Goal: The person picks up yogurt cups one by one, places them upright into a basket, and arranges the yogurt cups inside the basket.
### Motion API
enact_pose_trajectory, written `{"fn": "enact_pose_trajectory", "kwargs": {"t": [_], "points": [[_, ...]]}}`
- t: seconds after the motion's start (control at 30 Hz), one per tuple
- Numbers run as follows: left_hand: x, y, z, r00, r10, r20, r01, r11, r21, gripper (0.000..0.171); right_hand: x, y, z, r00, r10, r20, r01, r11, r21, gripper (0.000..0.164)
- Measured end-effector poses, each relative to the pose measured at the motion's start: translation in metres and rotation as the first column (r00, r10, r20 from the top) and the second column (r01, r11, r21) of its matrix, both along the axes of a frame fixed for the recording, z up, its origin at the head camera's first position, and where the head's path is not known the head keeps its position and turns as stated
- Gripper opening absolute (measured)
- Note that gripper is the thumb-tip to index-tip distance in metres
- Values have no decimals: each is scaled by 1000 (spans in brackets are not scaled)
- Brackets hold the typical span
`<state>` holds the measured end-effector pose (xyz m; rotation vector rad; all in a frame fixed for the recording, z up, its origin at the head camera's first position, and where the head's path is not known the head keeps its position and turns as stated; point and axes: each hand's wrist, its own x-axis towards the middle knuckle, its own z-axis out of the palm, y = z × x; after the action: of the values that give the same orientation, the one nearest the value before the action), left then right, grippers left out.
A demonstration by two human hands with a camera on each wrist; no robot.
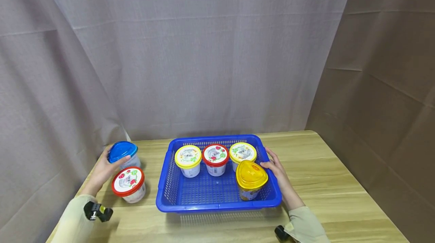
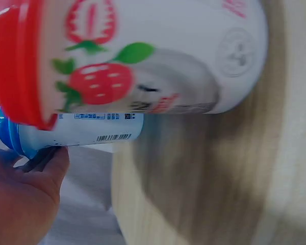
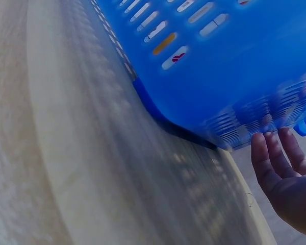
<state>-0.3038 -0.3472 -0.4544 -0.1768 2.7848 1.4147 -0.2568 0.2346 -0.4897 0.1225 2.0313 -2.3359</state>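
At the table's left, my left hand (image 1: 103, 169) grips a white tub with a blue lid (image 1: 123, 152), thumb across the lid's near side. Just in front of it stands a strawberry-print tub with a red lid (image 1: 128, 184), which fills much of the left wrist view. My right hand (image 1: 279, 173) holds the right side of a blue plastic basket (image 1: 217, 208), thumb at the rim and fingers (image 3: 265, 158) against the outer wall. Inside the basket, a tub with a yellow rounded-triangular lid (image 1: 251, 177) stands near that hand.
Along the basket's back half stand a yellow-rimmed tub (image 1: 188, 160), a red-rimmed tub (image 1: 215, 158) and another yellow-rimmed tub (image 1: 242, 153). The wooden table (image 1: 340, 190) reaches to grey curtains (image 1: 217, 65) behind and on both sides.
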Motion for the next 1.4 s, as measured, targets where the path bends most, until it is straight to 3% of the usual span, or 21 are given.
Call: {"fn": "enact_pose_trajectory", "kwargs": {"t": [0.3,0.57,1.2,1.4], "points": [[-3,-6,32,998,-3,-68,2,1000,-22,112,0,-1,0,1000,0,-9,0,1000,0,67],[-2,1,50,995,-15,-103,15,1000,-2,110,0,-1,1,1000,3,-8,-3,1000,12,67],[8,91,109,966,-201,-162,207,978,20,107,1,-1,0,1000,-12,-26,11,999,-42,67],[14,115,118,937,-277,-215,279,960,-21,100,2,-2,1,1000,6,-14,-7,999,-37,67]]}}
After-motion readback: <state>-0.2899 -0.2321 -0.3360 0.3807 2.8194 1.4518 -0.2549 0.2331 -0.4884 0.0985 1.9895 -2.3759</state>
